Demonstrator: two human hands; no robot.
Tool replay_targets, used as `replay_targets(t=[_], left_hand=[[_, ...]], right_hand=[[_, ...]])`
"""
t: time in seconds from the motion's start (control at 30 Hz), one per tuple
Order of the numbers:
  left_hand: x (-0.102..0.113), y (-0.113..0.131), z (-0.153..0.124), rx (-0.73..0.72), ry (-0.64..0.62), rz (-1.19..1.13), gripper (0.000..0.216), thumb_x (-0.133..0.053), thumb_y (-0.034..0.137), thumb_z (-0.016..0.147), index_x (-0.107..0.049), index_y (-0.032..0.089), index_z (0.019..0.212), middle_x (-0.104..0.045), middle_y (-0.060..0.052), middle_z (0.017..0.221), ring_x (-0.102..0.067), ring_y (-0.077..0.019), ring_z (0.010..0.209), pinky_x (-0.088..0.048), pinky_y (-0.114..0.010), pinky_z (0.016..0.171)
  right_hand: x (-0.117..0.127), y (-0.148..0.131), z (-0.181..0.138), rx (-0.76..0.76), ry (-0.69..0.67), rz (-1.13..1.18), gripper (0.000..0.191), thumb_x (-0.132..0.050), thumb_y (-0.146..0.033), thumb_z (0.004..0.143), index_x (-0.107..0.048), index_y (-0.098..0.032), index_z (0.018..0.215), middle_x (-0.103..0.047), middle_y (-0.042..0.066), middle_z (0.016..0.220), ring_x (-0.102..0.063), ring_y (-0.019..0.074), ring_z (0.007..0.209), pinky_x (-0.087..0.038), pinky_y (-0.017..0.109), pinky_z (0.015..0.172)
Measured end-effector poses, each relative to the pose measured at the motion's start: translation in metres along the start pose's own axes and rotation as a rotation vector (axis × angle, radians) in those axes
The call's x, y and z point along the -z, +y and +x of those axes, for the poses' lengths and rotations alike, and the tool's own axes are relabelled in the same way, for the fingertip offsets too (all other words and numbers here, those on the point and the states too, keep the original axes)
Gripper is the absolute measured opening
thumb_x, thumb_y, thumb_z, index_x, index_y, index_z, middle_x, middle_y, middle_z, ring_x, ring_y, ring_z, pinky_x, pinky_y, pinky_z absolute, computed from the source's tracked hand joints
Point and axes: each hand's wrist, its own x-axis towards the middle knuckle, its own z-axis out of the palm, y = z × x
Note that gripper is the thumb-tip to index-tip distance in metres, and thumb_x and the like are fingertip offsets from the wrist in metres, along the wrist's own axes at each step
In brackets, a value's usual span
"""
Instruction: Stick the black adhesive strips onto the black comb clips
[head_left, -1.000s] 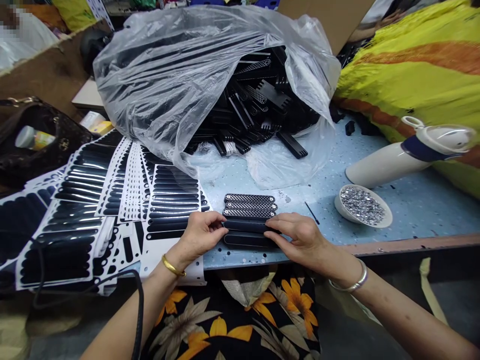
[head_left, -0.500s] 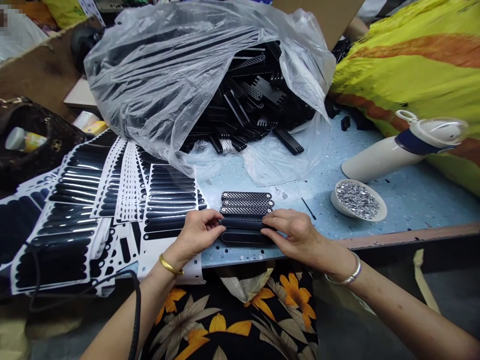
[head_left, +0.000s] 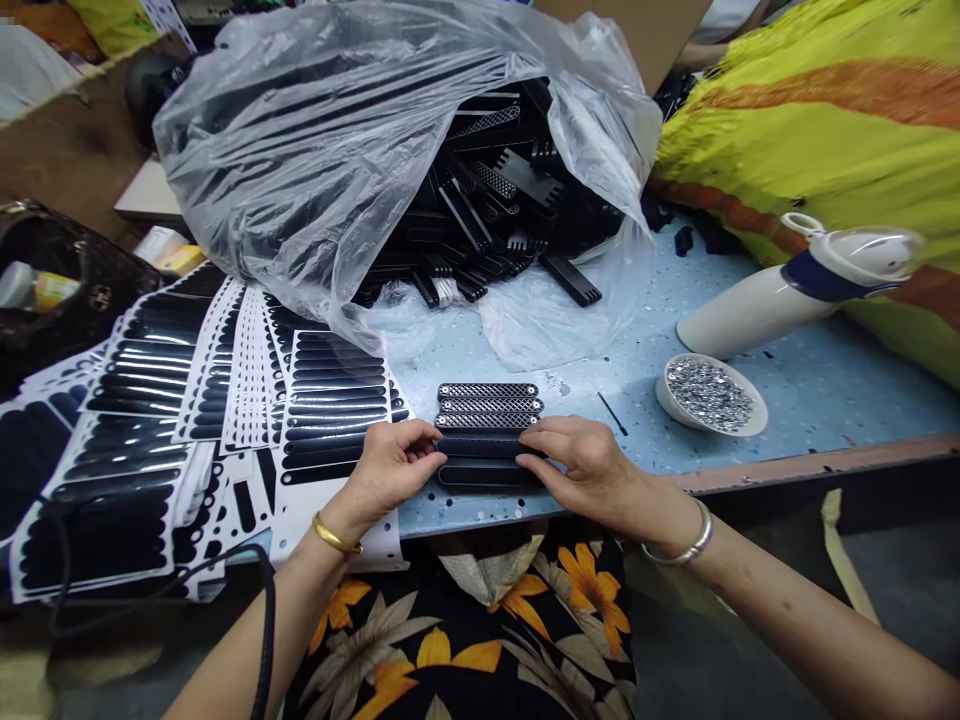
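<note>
Between my two hands lies a long black strip with rounded ends (head_left: 480,444), over a row of black bars. My left hand (head_left: 391,468) pinches its left end between thumb and fingers. At the right end, the thumb and fingertips of my right hand (head_left: 581,465) close on the strip. Nearest me is a smooth-faced black bar (head_left: 480,473), partly under my right fingertips. Just beyond the strip, several bars with mesh-patterned faces (head_left: 489,406) are lined up side by side. Left of my left hand is a white sheet of black strip stickers (head_left: 334,405).
A clear plastic bag (head_left: 285,150) full of black toothed parts (head_left: 525,180) fills the back. More sticker sheets (head_left: 142,430) overlap at left. On the right are a bowl of small metal pieces (head_left: 709,395), a tilted white bottle (head_left: 739,315), a thin black stick (head_left: 612,412) and a yellow sack (head_left: 847,110).
The view has shifted slightly, so everything appears a little further left. Both hands stay at the ends of the black strip, with hardly any movement relative to the bars.
</note>
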Motion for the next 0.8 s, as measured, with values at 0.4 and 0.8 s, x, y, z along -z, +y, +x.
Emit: replay_targets(t=[0.4, 0.8], left_hand=[[0.0001, -0.0027, -0.0001, -0.069, 0.016, 0.023, 0.019, -0.063, 0.021, 0.07, -0.075, 0.014, 0.083, -0.067, -0.002, 0.06, -0.059, -0.0131, 0.053, -0.047, -0.021, 0.05], [0.0016, -0.003, 0.0008, -0.026, -0.012, -0.013, 0.022, -0.065, 0.027, 0.071, -0.074, 0.012, 0.083, -0.069, -0.005, 0.062, -0.059, -0.0144, 0.055, -0.047, -0.023, 0.051]], right_hand=[[-0.0014, -0.0033, -0.002, -0.003, 0.026, 0.021, 0.017, -0.053, -0.017, 0.091, -0.07, -0.015, 0.086, -0.069, 0.007, 0.075, -0.065, 0.0181, 0.07, -0.053, 0.031, 0.066], [-0.006, -0.0041, -0.0041, 0.029, 0.075, -0.014, 0.016, -0.055, -0.014, 0.09, -0.069, -0.013, 0.082, -0.069, 0.008, 0.073, -0.064, 0.0187, 0.066, -0.046, 0.031, 0.06]])
